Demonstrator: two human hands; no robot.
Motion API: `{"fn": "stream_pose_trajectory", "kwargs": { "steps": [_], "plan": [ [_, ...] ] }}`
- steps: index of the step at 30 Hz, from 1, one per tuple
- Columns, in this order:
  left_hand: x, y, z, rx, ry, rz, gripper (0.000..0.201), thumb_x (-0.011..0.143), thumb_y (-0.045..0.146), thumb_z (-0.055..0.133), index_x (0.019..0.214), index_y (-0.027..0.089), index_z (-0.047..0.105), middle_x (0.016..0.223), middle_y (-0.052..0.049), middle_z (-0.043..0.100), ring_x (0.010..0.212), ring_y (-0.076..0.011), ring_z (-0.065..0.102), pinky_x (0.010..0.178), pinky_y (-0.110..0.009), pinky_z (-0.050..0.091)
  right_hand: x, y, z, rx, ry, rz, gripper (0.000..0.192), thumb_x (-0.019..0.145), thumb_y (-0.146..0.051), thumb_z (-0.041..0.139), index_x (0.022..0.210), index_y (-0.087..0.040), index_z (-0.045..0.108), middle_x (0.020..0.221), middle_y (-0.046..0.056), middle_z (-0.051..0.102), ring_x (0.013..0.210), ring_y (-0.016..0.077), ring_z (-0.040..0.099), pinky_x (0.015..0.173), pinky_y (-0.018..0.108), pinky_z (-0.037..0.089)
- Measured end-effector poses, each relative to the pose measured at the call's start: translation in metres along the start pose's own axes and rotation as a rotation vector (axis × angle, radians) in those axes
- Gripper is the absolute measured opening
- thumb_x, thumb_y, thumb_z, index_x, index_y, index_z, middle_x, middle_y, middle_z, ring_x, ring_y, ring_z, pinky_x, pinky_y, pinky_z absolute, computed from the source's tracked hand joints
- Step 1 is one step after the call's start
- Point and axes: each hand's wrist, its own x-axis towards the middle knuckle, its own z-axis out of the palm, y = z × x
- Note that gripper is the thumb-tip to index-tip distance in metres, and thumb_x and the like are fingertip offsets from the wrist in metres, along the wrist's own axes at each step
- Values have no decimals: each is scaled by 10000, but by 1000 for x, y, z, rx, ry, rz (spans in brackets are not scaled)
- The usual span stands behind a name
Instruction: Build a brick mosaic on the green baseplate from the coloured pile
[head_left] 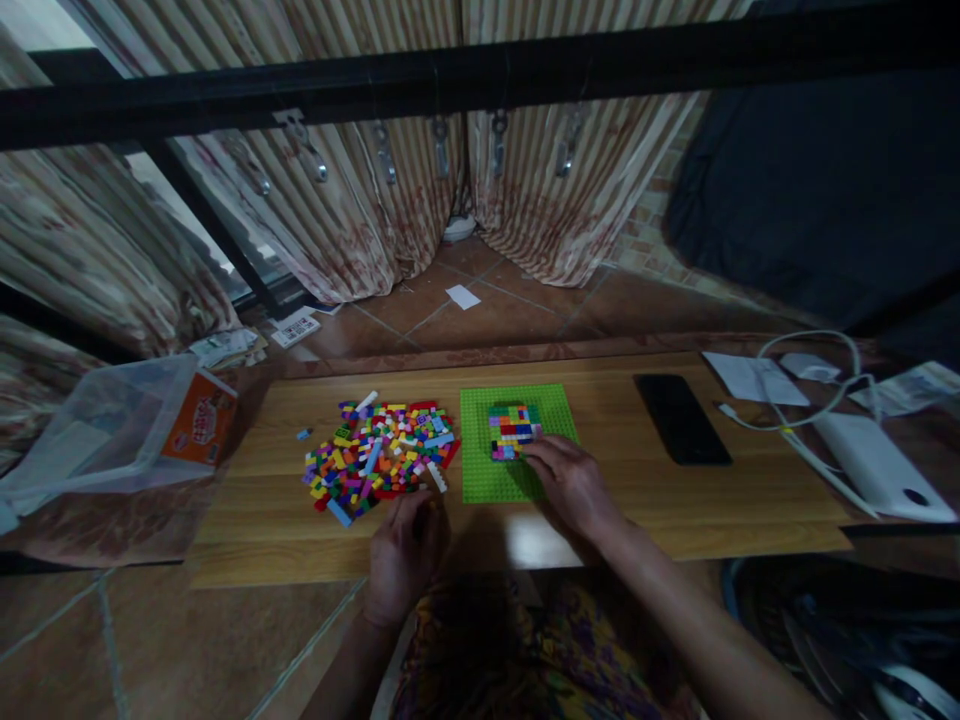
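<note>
A bright green studded baseplate (553,402) lies on the wooden board in front of me. On its middle sits a small block of multicoloured building bricks (514,430). My right hand (576,484) reaches over the plate from the right, thumb and fingers pinched on a brick at the block's lower right corner; the fingertips partly hide it. To the left, a loose heap of mixed coloured bricks (390,448) is spread out. My left hand (409,545) rests at the heap's front edge with its fingers curled together, and what they hold, if anything, is hidden.
A black phone (682,420) lies right of the plate. Beyond it are a white cable (840,338), papers and a white power strip or box (885,468). A clear plastic bin (142,425) with an orange label stands at the left. A dark rail (420,85) crosses before curtains.
</note>
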Motion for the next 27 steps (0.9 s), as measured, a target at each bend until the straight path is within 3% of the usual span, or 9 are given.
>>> {"fn": "stream_pose_trajectory", "kwargs": {
  "steps": [11, 21, 27],
  "plan": [
    [-1, 6, -1, -21, -5, -1, 158, 889, 205, 542, 1032, 200, 608, 919, -47, 687, 827, -163, 669, 738, -267, 551, 8, 6, 5, -4, 9, -208, 223, 951, -219, 520, 893, -246, 734, 915, 52, 688, 863, 184, 642, 792, 328, 545],
    [-1, 6, 0, -38, -5, 2, 139, 895, 200, 545, 1021, 189, 602, 910, -54, 680, 805, -155, 664, 717, -249, 540, -2, 12, 9, 19, 110, -26, 164, 902, -320, 590, 984, -245, 710, 1063, 74, 649, 998, 228, 623, 885, 413, 531],
    [-2, 7, 0, -24, -14, -15, 131, 896, 201, 545, 1011, 192, 605, 903, -46, 678, 802, -150, 659, 713, -245, 527, -7, 10, 9, -29, 225, 115, 284, 908, -420, 570, 1095, -226, 658, 1126, 97, 621, 1086, 254, 560, 948, 467, 471]
  ]
}}
